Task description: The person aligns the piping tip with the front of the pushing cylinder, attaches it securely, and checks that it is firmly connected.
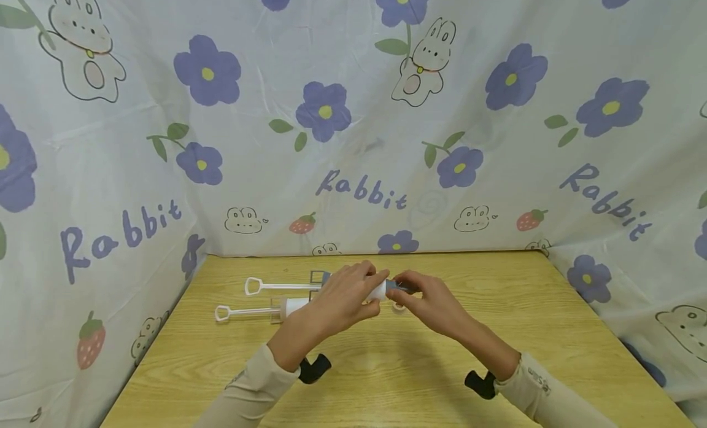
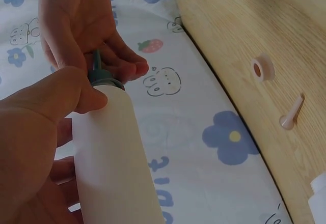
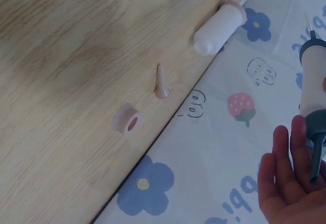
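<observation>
A white syringe-like dispenser (image 2: 109, 147) with a blue-grey collar (image 2: 106, 77) and slim nozzle lies level above the table. My left hand (image 1: 347, 293) grips its barrel, thumb near the collar. At the nozzle end is my right hand (image 1: 433, 302), its thumb and fingers about the nozzle cap (image 3: 317, 127). In the right wrist view that hand's thumb is hidden. The dispenser's white plunger handle (image 1: 254, 285) sticks out to the left in the head view.
A second dispenser (image 3: 216, 30) with a pinkish collar lies on the wooden table (image 1: 375, 379), partly behind my left hand in the head view. A pinkish ring (image 2: 262, 68) and a loose pinkish nozzle (image 2: 292, 112) sit near it. Patterned cloth (image 1: 364, 151) hangs behind.
</observation>
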Available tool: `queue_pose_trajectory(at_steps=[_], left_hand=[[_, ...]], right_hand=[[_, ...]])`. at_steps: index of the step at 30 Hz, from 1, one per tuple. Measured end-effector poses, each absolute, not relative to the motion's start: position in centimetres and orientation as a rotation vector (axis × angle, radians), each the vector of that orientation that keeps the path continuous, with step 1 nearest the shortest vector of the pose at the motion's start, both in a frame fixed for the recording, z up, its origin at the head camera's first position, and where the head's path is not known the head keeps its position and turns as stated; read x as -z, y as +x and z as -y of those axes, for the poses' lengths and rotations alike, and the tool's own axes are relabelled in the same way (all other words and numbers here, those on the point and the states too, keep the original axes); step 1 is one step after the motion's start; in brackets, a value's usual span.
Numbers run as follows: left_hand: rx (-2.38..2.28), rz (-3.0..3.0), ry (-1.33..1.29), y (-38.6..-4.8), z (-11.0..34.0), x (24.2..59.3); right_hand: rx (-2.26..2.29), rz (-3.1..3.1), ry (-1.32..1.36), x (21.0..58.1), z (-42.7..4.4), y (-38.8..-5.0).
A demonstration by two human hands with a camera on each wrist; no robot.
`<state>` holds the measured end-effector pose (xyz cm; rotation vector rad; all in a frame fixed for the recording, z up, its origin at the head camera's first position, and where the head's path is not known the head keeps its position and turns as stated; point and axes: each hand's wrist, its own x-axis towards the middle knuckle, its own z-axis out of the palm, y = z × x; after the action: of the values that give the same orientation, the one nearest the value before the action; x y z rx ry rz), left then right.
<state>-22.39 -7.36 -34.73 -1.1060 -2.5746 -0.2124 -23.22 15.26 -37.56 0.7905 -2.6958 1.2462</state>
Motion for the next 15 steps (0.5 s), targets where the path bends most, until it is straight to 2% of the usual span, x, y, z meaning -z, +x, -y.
queue_pose_trajectory(at_steps=[6,15], left_hand=[[0.211,2.582,-1.099,-22.43,7.25,34.81],[0.206,2.597,-1.084,-22.56,7.42,34.84]], right_hand=[[-1.223,2.765,0.702,37.78,-15.48,-23.43],[-1.319,2.769,0.838,38.08,-15.38,-23.42]])
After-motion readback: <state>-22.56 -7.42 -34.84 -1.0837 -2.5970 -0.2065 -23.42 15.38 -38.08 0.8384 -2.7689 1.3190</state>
